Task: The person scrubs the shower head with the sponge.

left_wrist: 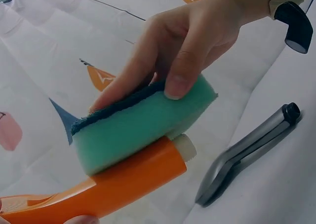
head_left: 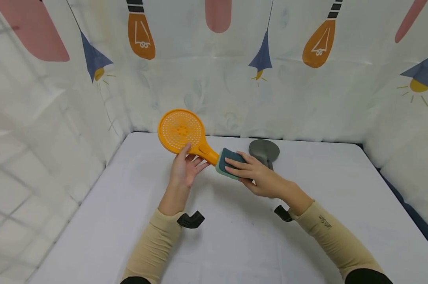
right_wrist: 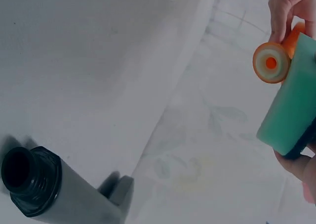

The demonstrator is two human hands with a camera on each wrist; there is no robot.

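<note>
My left hand (head_left: 185,171) holds an orange paddle (head_left: 180,128) near its neck, the thumb against the round head, which is full of small holes. The paddle's handle points right and ends in a pale plug, visible in the left wrist view. In my right hand (head_left: 261,177) is a two-layer sponge (left_wrist: 133,127), light green with a dark scouring side, gripped between thumb and fingers. Its green side lies against the orange handle (left_wrist: 143,177). Both things are held up above the table.
A grey hand shower (head_left: 264,150) lies on the white table (head_left: 235,244) behind my right hand; its threaded end (right_wrist: 29,177) faces the right wrist camera. Patterned cloth (head_left: 214,86) hangs behind the table and along its sides.
</note>
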